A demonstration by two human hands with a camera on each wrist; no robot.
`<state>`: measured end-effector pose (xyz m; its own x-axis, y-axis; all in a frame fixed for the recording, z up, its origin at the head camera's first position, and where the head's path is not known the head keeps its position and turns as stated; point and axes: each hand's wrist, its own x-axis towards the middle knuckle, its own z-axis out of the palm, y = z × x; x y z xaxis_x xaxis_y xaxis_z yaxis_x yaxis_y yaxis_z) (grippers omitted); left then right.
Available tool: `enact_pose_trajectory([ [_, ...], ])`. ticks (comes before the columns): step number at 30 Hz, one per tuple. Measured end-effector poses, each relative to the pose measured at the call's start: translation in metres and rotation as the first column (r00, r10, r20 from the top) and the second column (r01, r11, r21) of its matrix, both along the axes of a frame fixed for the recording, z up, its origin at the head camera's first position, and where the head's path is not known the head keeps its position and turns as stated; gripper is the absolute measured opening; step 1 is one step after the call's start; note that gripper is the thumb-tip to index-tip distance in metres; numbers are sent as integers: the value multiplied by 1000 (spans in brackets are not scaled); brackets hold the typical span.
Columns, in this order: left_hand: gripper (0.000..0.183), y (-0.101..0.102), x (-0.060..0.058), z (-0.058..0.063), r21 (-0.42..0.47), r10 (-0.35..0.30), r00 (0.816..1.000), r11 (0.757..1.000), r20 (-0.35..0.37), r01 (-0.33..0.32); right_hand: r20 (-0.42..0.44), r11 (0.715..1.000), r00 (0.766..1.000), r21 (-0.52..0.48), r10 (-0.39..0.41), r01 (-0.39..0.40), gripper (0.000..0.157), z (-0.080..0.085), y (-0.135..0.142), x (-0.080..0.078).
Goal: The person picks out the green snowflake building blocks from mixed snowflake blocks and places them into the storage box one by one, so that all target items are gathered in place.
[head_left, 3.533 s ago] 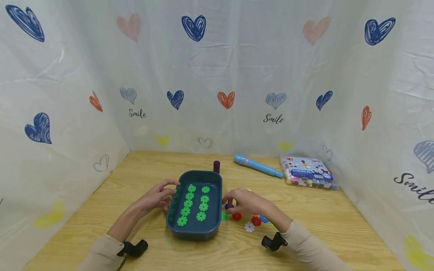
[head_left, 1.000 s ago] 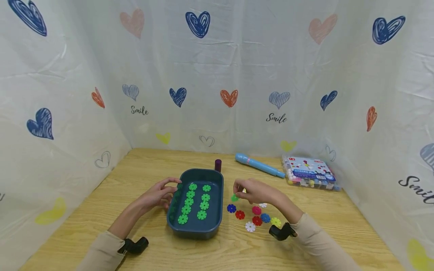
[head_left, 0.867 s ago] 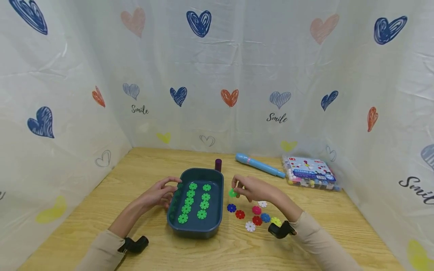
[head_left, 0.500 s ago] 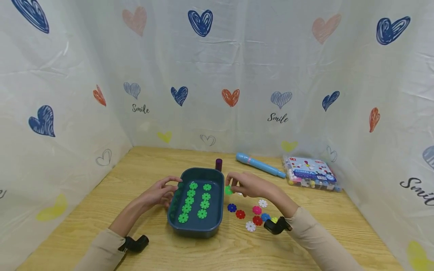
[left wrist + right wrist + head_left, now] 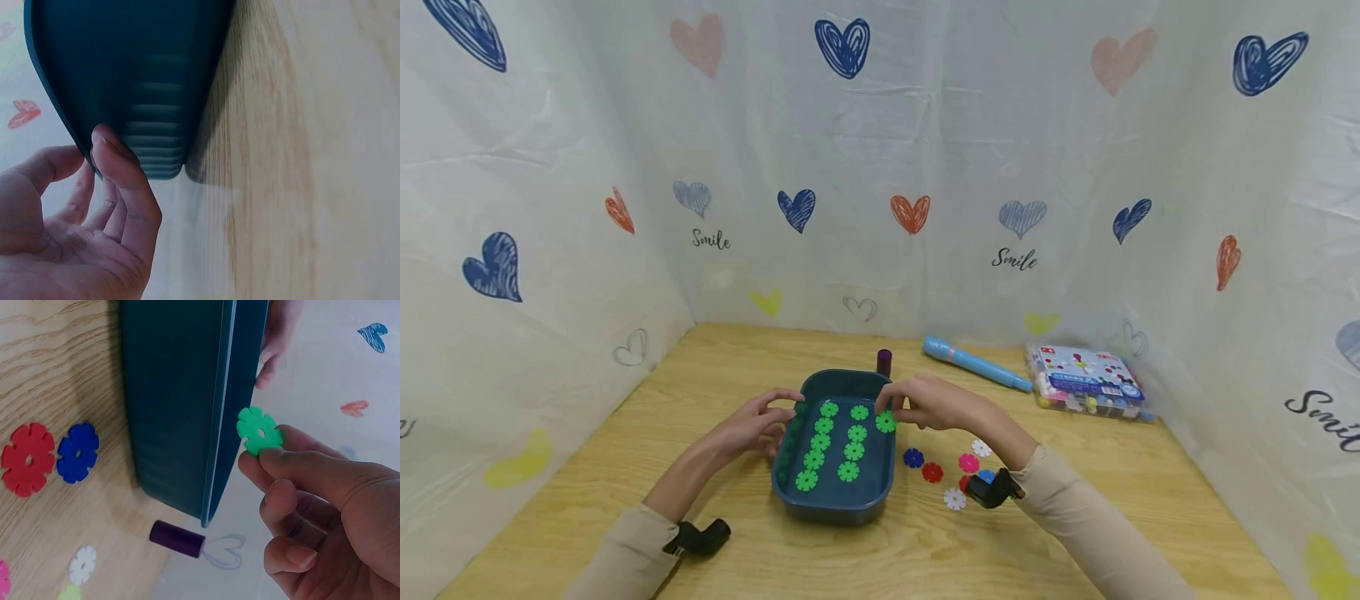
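Note:
My left hand [image 5: 751, 430] holds the left rim of a dark blue-green plastic tray [image 5: 833, 511]. The left wrist view shows a finger against its ribbed outer wall [image 5: 156, 106] and the thumb at the rim. Two rows of green notched discs [image 5: 814, 459] lie on the tray floor. Over the right rim, my right hand [image 5: 931, 403] pinches another green interlocking disc [image 5: 259, 430] between thumb and forefinger. That disc stays raised, above the tray floor. The other right fingers are curled loosely.
Right of the tray lie loose discs: blue [image 5: 913, 457], red [image 5: 932, 472], pink [image 5: 968, 462] and white [image 5: 955, 499], some partly hidden by the right arm. Behind stand a purple cylinder [image 5: 883, 362], a light-blue tube [image 5: 976, 364] and a clear boxed set [image 5: 1086, 381].
The right hand picked up a green disc from the table and carried it left, up to the tray's right rim. The left hand has stayed at the left rim.

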<state>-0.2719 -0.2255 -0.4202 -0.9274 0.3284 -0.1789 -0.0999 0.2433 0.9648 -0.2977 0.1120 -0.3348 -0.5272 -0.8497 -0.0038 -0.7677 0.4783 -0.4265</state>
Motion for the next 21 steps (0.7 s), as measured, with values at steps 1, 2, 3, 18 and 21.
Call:
enact_pose_trajectory([
  [1, 44, 0, 0, 0, -1, 6, 1000, 1000, 4, -6, -5, 1000, 1000, 7, 3, -3, 22, 0, -2, 0],
  [2, 44, -1, -1, 0, 0, 5, 1000, 1000, 3, -5, -5, 1000, 1000, 15, 2, -1, 22, 0, -5, -1],
  [3, 45, -1, -1, 1, 1, 6, 1000, 1000, 4, -6, 0, 1000, 1000, 22, 0, 0, 21, 1, -7, -1],
  [18, 50, -1, -1, 3, 22, -26, 1000, 999, 17, 26, 17, 984, 999, 170, 46, -48, 12, -6, -48, -2],
  [21, 50, 0, -1, 4, 39, -44, 999, 998, 24, 43, 34, 976, 997, 206, 69, -74, 12, -9, -56, -2],
])
